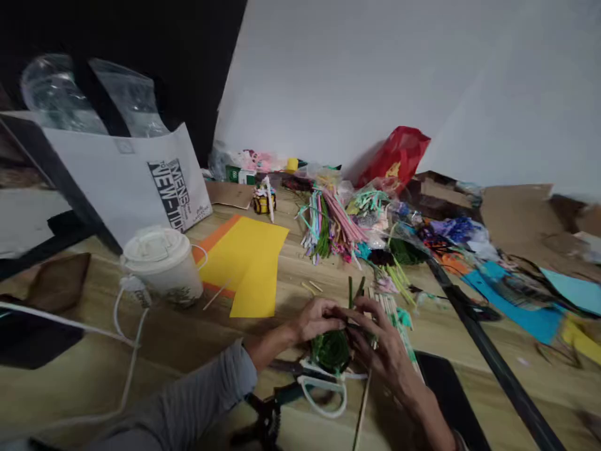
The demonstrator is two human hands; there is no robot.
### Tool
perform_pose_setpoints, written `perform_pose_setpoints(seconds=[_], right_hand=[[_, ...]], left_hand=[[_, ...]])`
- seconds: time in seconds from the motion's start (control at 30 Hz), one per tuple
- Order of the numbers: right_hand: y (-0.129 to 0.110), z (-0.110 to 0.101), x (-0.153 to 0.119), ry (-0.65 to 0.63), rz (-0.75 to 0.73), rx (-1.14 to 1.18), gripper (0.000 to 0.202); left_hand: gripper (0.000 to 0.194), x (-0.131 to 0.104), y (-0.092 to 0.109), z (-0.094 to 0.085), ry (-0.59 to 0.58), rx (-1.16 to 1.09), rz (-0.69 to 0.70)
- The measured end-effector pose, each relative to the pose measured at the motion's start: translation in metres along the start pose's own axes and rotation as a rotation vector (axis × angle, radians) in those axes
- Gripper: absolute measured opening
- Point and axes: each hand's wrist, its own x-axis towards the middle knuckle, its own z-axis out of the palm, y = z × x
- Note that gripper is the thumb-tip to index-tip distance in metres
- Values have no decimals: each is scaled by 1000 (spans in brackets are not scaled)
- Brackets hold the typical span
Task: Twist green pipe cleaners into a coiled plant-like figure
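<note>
Coil, stems — dark green; sheet — yellow (bag red)

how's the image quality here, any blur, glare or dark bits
Head view: dim light, the black surface at upper left nearly featureless; head view: small glints on the clear crinkled plastic in the boxy white bag with black lettering; head view: the bare left hand and bare right hand slightly soft.

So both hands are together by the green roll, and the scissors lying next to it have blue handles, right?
Not quite: the scissors have white handles, not blue, as the head view shows. The left hand and right hand are together by the green roll.
</note>
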Motion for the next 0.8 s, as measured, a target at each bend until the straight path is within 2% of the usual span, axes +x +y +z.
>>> perform_pose_setpoints(seconds=[0.13, 0.3, 0.43, 0.63, 0.7, 0.8], right_hand=[[-4, -10, 1, -56, -110, -85, 33], [0, -9, -4, -93, -152, -101, 37], [1, -8, -5, -106, -166, -98, 31], [-4, -11, -2, -159, -175, -178, 23], [-3, -8, -2, -160, -181, -203, 23], [2, 0, -4, -91, -176, -217, 20]], left_hand=[[24, -1, 8, -6, -76, 98, -14], [12, -5, 26, -7, -90, 316, -27], [16, -8, 35, -6, -60, 448, -35], [26, -8, 31, -16, -88, 534, -50], [26, -7, 30, -19, -65, 596, -53], [20, -6, 30, -14, 49, 694, -36]])
